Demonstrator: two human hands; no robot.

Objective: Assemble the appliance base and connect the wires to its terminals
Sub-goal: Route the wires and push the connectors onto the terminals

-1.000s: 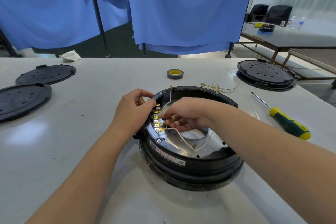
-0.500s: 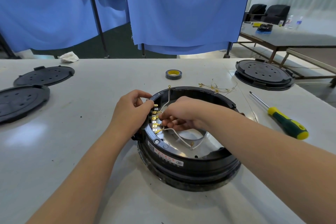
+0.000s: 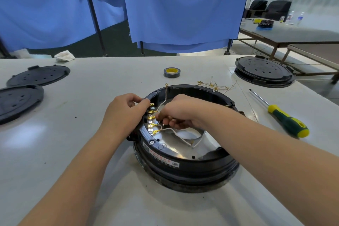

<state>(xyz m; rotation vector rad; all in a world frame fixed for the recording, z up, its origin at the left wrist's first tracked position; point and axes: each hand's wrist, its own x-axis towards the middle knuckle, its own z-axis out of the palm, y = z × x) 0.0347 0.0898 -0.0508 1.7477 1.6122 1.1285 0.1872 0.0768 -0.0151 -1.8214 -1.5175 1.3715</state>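
Now we are wiring the terminal row [image 3: 151, 118] inside the appliance base [image 3: 185, 152], our left hand [image 3: 124, 113] gripping its near-left rim while our right hand [image 3: 180, 112] is pinching a white wire [image 3: 165, 97] beside those terminals, next needing a firm, aligned push.

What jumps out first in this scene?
Two hands meet over a round black appliance base at the table's centre: the left hand grips its rim, the right hand pinches a white wire by the gold terminals. A green-and-yellow screwdriver lies to the right.
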